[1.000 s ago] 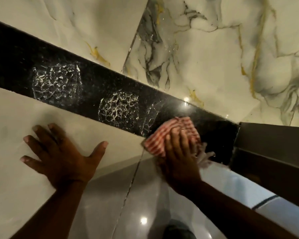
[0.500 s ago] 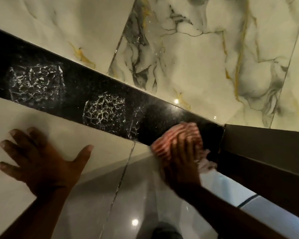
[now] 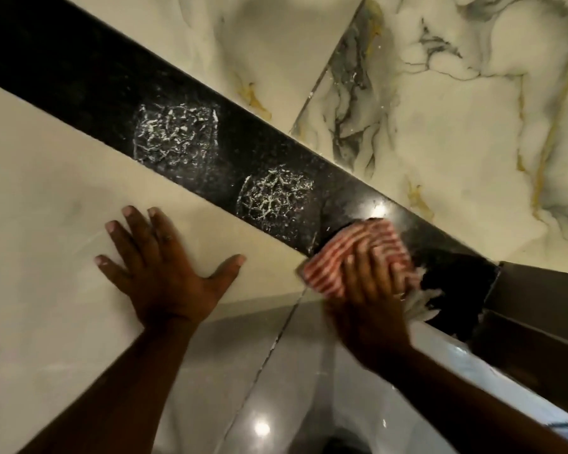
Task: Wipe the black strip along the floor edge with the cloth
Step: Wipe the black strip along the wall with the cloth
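Right hand (image 3: 371, 290) presses flat over a bunched red-and-white striped cotton cloth (image 3: 351, 257), fingers spread on top and curled at its near edge, pinning it more than pinching. Left hand (image 3: 164, 270) holds nothing: palm down, fingers splayed on the cream floor tile (image 3: 46, 224), bracing.

Cloth sits on the polished black stone strip (image 3: 112, 93), at the strip's right end near where it meets a dark brown frame (image 3: 538, 290); the cloth's near corner overlaps the cream tile's edge.

Handling, as judged: cloth is light, soft, shapeless; it will fold and slip under the palm unless wadded thick and pressed from above. Frayed white threads (image 3: 420, 299) trail at its right side and may drag.

Strip is hard, glossy, likely slick. Two patches of white crackled residue (image 3: 174, 136) (image 3: 273, 194) lie to the left of the cloth, not yet wiped. Beyond the strip's far edge, veined grey-and-gold marble tile (image 3: 456, 142). Lighting dim and warm, with glare spots on the floor.
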Tool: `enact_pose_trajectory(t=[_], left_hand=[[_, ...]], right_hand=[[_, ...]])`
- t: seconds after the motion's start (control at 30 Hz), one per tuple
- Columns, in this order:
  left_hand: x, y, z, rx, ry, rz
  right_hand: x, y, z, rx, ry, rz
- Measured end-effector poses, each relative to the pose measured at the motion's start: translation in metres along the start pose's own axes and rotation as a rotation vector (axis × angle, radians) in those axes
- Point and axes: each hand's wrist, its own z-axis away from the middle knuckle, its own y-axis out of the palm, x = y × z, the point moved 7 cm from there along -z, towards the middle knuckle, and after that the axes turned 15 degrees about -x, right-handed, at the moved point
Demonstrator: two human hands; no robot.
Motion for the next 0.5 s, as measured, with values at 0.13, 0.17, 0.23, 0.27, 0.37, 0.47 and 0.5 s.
enact_pose_trajectory(t=[0.13,0.17,0.23,0.27,0.37,0.47,0.5], left_hand=[[0.008,-0.004,-0.007,0.017,0.058,0.03],[0.02,-0.006,-0.017,0.013,0.065,0.015],[0.057,-0.015,-0.043,-0.016,0.013,-0.042],[0.075,-0.02,-0.054,-0.033,-0.02,-0.068],[0.098,-0.025,-0.072,-0.048,-0.015,-0.066],[0.101,-0.023,-0.072,-0.021,-0.001,-0.078],[0.102,-0.022,-0.072,-0.023,-0.004,-0.078]], right_hand=[[0.04,0.013,-0.05,0.034,-0.189,-0.062],[0.033,0.012,-0.068,0.043,-0.193,-0.038],[0.008,0.011,-0.088,0.042,-0.139,-0.012],[-0.007,0.009,-0.089,0.035,-0.077,-0.017],[-0.039,-0.001,-0.064,-0.035,0.076,-0.014],[-0.01,-0.001,-0.02,-0.038,-0.055,0.049],[0.009,0.001,-0.012,-0.024,-0.099,0.039]])
